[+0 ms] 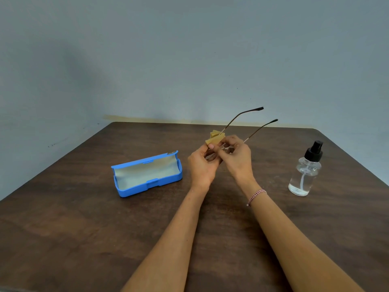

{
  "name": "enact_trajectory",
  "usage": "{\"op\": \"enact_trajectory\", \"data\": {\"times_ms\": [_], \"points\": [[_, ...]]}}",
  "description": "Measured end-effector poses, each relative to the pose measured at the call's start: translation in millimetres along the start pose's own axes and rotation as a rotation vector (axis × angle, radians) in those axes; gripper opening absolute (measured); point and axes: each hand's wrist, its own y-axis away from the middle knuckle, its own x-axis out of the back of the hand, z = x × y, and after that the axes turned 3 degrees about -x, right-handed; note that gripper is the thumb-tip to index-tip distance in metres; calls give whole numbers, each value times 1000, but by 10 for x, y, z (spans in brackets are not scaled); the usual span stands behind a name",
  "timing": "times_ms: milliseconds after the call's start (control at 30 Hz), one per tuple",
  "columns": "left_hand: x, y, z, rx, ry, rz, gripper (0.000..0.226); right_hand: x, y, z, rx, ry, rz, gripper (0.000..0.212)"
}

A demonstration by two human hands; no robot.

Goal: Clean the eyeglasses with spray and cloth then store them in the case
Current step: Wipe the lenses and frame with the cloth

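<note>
Both hands are raised above the middle of the brown table. My left hand [201, 165] pinches a folded yellow cloth [215, 138] against the front of the eyeglasses [242, 118]. My right hand [236, 158] grips the frame beside it. The lenses are hidden behind my fingers and the cloth. The two thin dark temple arms stick out up and to the right, away from me. The blue eyeglass case [147, 175] lies open on the table to the left of my hands, its pale lining showing. The clear spray bottle [305, 171] with a black pump top stands upright to the right.
The dark wooden table [84, 228] ends at a grey wall behind, with rounded far corners. A red and white bracelet [255, 196] circles my right wrist.
</note>
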Motion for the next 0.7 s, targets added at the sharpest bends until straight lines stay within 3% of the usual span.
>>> {"op": "enact_trajectory", "data": {"times_ms": [133,433,700], "points": [[-30,-4,9,11,-1,-23,40,69,-2,-47,22,34,68,29],[-81,-29,-46,43,3,-33,55,223,-91,-157,-112,-419,307,24],[-84,-42,-78,60,18,-32,56,365,-131,-257,-57,-643,415,16]]}}
